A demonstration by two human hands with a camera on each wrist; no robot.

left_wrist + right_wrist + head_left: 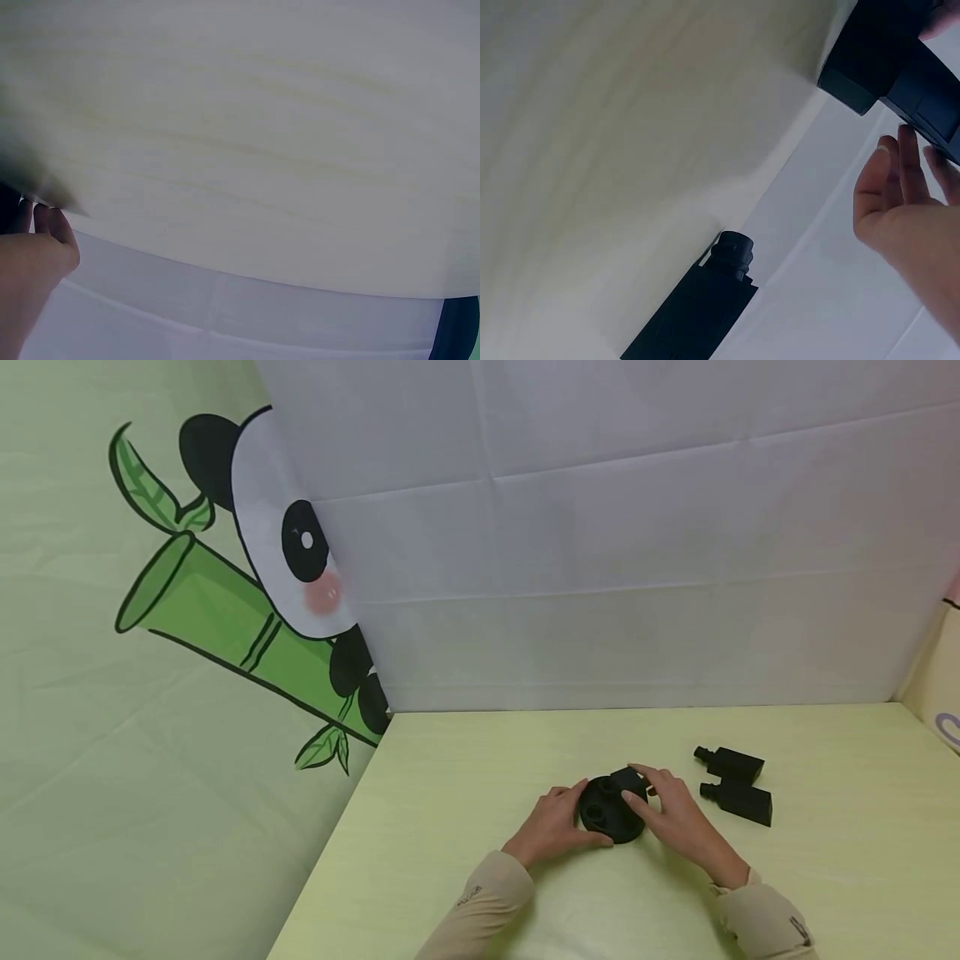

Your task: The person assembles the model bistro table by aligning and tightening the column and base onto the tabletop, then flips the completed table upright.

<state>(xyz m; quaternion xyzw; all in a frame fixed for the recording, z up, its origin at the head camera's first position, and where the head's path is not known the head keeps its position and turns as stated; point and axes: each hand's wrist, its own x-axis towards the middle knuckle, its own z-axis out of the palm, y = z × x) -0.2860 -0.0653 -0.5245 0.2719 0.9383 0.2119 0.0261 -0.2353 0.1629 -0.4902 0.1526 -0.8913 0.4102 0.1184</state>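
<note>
A round black base (611, 828) with round sockets on top is on the pale yellow table. My left hand (553, 827) holds its left side, thumb along the near edge and fingers at the far left. My right hand (671, 814) pinches a black block-shaped piece (628, 779) between thumb and fingers at the base's far right side. How that piece meets the base is partly hidden. In the left wrist view my left hand (37, 259) touches a dark edge at the frame's left. In the right wrist view my right hand (911, 187) is beside dark blocky parts (870, 60).
Two loose black blocks with narrow round necks, one farther (738, 766) and one nearer (742, 802), lie right of my right hand. A white cloth wall (600, 568) stands behind the table (450, 760). A green panda-print cloth (195, 777) hangs at left.
</note>
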